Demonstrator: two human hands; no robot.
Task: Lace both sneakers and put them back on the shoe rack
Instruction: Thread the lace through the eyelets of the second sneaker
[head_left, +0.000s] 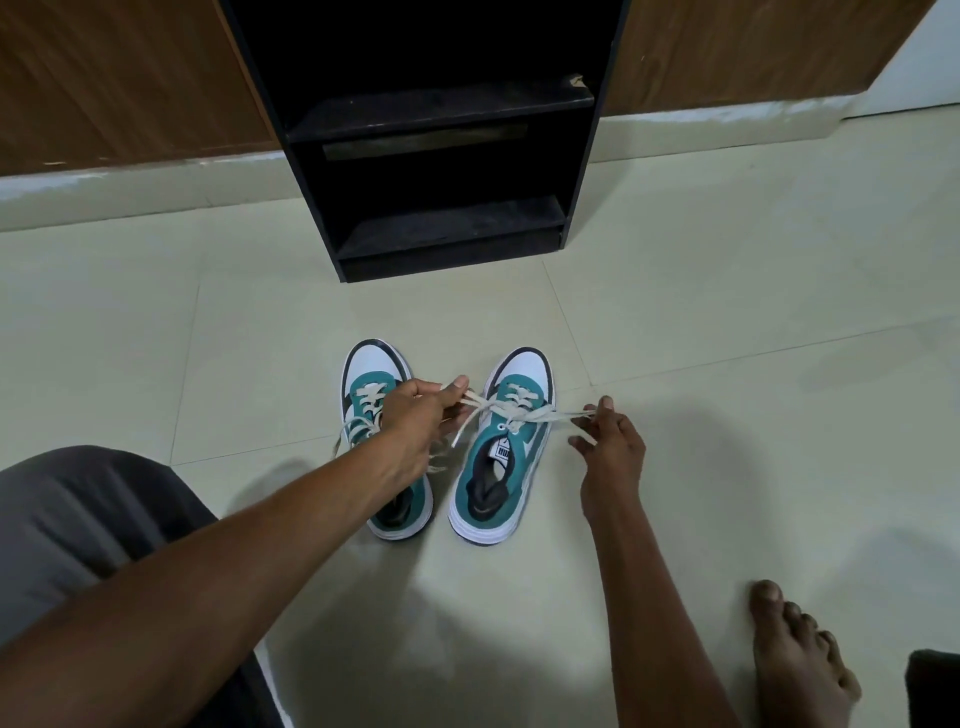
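Sneakers, one pair, teal and white, on the pale tiled floor (727, 260) in front of us, toes pointing far toward the black shoe rack (447, 156), heels near.

Right sneaker (501, 452): long axis runs near to far, tilted slightly rightward at the toe. Lace (524, 413) threaded through the far eyelets; its two free ends are drawn out sideways across the tongue, roughly at right angles to the shoe's length.

Left hand (421, 415): reaches across above the left sneaker (371, 395) and pinches the left lace end between thumb and fingers, just left of the right sneaker's eyelets. Right hand (608, 441): sits just right of the same shoe, thumb and forefinger pressed together on the other lace end, remaining fingers loosely spread. The shoe thus lies between our two hands, slightly nearer than the line the lace makes.

Left sneaker: laced along the far eyelets, with loose ends trailing near our left wrist (whether it is laced to the top we cannot tell; the forearm covers that part).

Judgement: the near eyelets of the right sneaker look empty, so the coming move seems to turn on bringing each end back inward and nearward to them. Both hands are about equally close.

Shoe rack: well apart, beyond the toes, its lower shelves bare.
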